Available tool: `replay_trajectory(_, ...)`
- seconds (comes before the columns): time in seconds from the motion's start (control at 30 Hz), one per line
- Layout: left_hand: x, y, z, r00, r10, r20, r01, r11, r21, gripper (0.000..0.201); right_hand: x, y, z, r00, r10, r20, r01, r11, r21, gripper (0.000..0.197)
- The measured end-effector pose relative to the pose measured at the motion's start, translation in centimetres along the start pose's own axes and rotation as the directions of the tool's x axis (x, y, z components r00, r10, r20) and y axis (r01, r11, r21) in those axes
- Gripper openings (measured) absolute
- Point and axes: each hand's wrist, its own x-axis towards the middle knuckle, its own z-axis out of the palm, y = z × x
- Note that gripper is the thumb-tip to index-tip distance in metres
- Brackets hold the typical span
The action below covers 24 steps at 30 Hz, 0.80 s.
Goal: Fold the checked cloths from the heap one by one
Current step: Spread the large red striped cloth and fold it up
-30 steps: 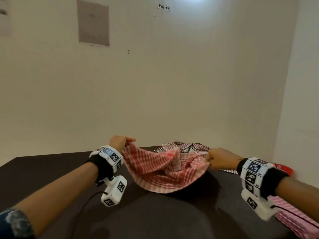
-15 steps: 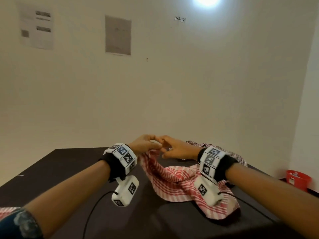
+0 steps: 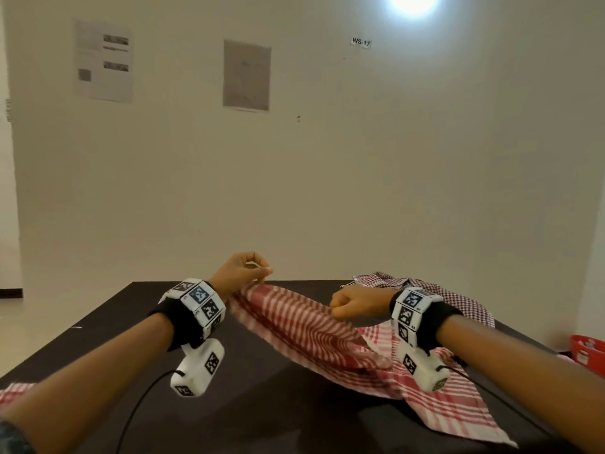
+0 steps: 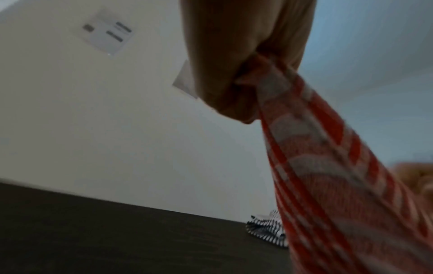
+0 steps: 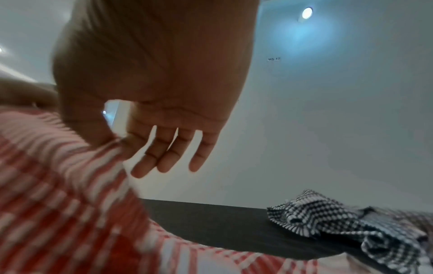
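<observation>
A red-and-white checked cloth (image 3: 304, 326) hangs stretched between my two hands above the black table (image 3: 98, 326); its lower part lies on the table at the right. My left hand (image 3: 262, 274) pinches one upper corner, the fingers curled tight round the fabric (image 4: 276, 96) in the left wrist view. A short way to the right, my right hand (image 3: 337, 308) pinches the upper edge between thumb and forefinger (image 5: 112, 142), its other fingers held out loosely. The heap of checked cloths (image 3: 429, 290) lies behind my right wrist, at the far right of the table.
A dark-checked cloth (image 5: 328, 218) of the heap lies crumpled on the table. A red bin (image 3: 586, 350) stands beyond the table's right edge. A bit of red checked cloth (image 3: 13, 389) shows at the near left. The wall stands close behind the table.
Half a second ago both hands met at one point on the cloth. They have since drawn apart, the right hand going right along the edge, and the cloth now spans between them.
</observation>
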Motion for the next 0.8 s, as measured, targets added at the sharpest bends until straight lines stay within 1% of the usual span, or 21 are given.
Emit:
replay_trajectory(0.03,0.2,-0.9,-0.3,1.000,-0.004,0.023,0.000,0.981,0.194,0.012,0.4,0.0,0.1,0.997,-0.010,-0.077,0.008,1.000,-0.024,0.038)
replay_trajectory(0.07,0.2,-1.5,-0.4,0.996,-0.019,0.086,-0.016,0.919,0.393,0.014,0.7,-0.3,0.0,0.984,-0.010,-0.177,0.009,1.000,-0.005,0.036)
replay_trajectory(0.1,-0.2,-1.8,0.0,0.986,-0.046,0.162,-0.046,0.850,0.524,0.035,1.1,-0.7,0.0,0.960,-0.001,-0.281,0.015,0.999,0.046,0.034)
replay_trajectory(0.13,-0.5,-2.1,0.6,0.968,-0.074,0.240,-0.071,0.835,0.545,0.061,1.5,-1.2,-0.1,0.934,-0.001,-0.358,0.037,0.995,0.095,0.032)
replay_trajectory(0.17,-0.7,-2.0,1.4,0.949,-0.083,0.305,-0.070,0.886,0.459,0.079,1.8,-2.0,-0.3,0.921,-0.008,-0.391,0.064,0.990,0.130,0.028)
replay_trajectory(0.2,-0.9,-1.7,2.4,0.939,-0.059,0.340,-0.070,0.932,0.356,0.083,2.0,-2.6,-0.4,0.921,-0.020,-0.388,0.083,0.986,0.147,0.022)
replay_trajectory(0.23,-0.9,-1.3,3.3,0.936,-0.023,0.353,-0.075,0.963,0.261,0.075,2.3,-3.2,-0.3,0.929,-0.039,-0.368,0.106,0.981,0.162,0.013)
replay_trajectory(0.27,-0.7,-0.9,4.1,0.940,0.029,0.340,-0.101,0.975,0.196,0.059,2.4,-3.8,-0.2,0.935,-0.062,-0.348,0.131,0.975,0.177,0.006)
replay_trajectory(0.33,-0.3,-0.2,5.1,0.953,0.075,0.293,-0.120,0.983,0.136,0.018,2.5,-4.1,0.0,0.940,-0.102,-0.327,0.173,0.965,0.197,0.013)
replay_trajectory(0.37,0.1,0.1,5.3,0.962,0.076,0.264,-0.108,0.988,0.108,0.013,2.4,-3.9,0.0,0.943,-0.110,-0.315,0.175,0.967,0.186,0.019)
replay_trajectory(0.4,0.4,0.3,5.2,0.974,0.063,0.218,-0.083,0.993,0.083,0.021,2.2,-3.5,-0.1,0.947,-0.110,-0.302,0.162,0.975,0.151,0.027)
replay_trajectory(0.47,0.4,0.6,4.6,0.993,0.015,0.117,-0.014,1.000,-0.007,0.024,1.5,-2.1,-0.4,0.954,-0.086,-0.288,0.102,0.994,0.039,0.037)
replay_trajectory(0.5,0.4,0.7,4.1,0.996,0.004,0.093,-0.001,1.000,-0.031,0.024,1.1,-1.2,-0.5,0.950,-0.069,-0.304,0.068,0.998,-0.015,0.036)
replay_trajectory(0.57,0.2,0.1,3.2,0.998,-0.011,0.069,0.014,0.999,-0.040,0.024,0.4,0.7,-0.6,0.930,-0.030,-0.366,0.005,0.998,-0.070,0.023)
replay_trajectory(0.63,0.0,-0.8,2.5,0.999,-0.046,-0.006,0.046,0.999,-0.012,0.024,-0.2,2.0,-0.7,0.902,0.035,-0.430,-0.069,0.996,-0.063,0.010)
replay_trajectory(0.67,0.0,-1.4,2.2,0.995,-0.062,-0.073,0.063,0.998,0.014,0.021,-0.5,2.4,-0.9,0.888,0.070,-0.454,-0.091,0.996,-0.024,0.009)
replay_trajectory(0.7,-0.3,-1.6,2.2,0.989,-0.077,-0.129,0.082,0.996,0.036,0.012,-0.6,2.6,-1.0,0.880,0.093,-0.466,-0.086,0.996,0.035,0.010)
replay_trajectory(0.73,-0.6,-1.7,2.4,0.986,-0.076,-0.146,0.084,0.995,0.051,0.006,-0.6,2.5,-1.1,0.877,0.105,-0.469,-0.071,0.993,0.090,0.013)
replay_trajectory(0.77,-1.0,-1.6,2.8,0.990,-0.066,-0.122,0.079,0.991,0.104,0.028,-0.5,2.2,-1.1,0.874,0.107,-0.474,-0.056,0.991,0.121,0.019)
replay_trajectory(0.8,-1.2,-1.5,3.4,0.999,-0.023,-0.041,0.029,0.984,0.175,0.052,-0.2,1.6,-1.1,0.871,0.107,-0.480,-0.052,0.990,0.128,0.024)
